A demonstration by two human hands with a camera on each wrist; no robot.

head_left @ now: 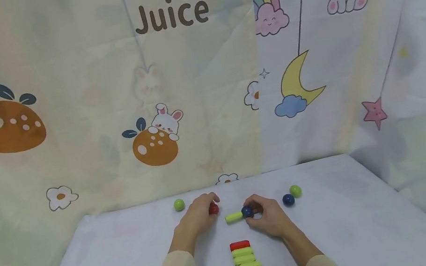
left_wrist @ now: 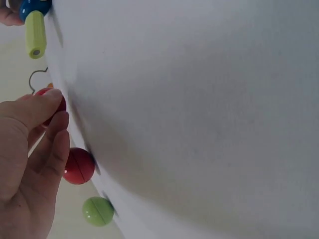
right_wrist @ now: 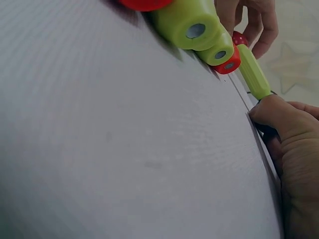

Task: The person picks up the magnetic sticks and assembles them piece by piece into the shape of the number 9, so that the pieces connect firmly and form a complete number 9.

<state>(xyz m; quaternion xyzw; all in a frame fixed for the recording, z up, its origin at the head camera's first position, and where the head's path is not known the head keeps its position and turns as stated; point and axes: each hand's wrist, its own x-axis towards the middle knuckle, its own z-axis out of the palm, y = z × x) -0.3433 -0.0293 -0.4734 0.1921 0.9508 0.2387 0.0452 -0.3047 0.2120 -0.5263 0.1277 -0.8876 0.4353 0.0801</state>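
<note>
My left hand [head_left: 197, 215] pinches a red ball [left_wrist: 63, 105] between thumb and fingers, just above the white table. A second red ball [left_wrist: 79, 166] and a green ball [left_wrist: 98, 211] lie beyond that hand in the left wrist view. To the right, my right hand [head_left: 269, 216] holds a dark blue ball [head_left: 247, 211] with its thumb and fingers. A light green rod [head_left: 234, 217] sticks out from this ball toward the left hand, its grey-tipped end [left_wrist: 36, 52] pointing away from the ball. The rod's free end and the pinched red ball are apart.
A row of red and light green rods [head_left: 244, 259] lies on the table [head_left: 342, 234] nearer my body, between the forearms. Farther right sit another dark blue ball [head_left: 288, 200] and a green ball [head_left: 295, 191]. A printed cloth [head_left: 196, 83] hangs behind the table.
</note>
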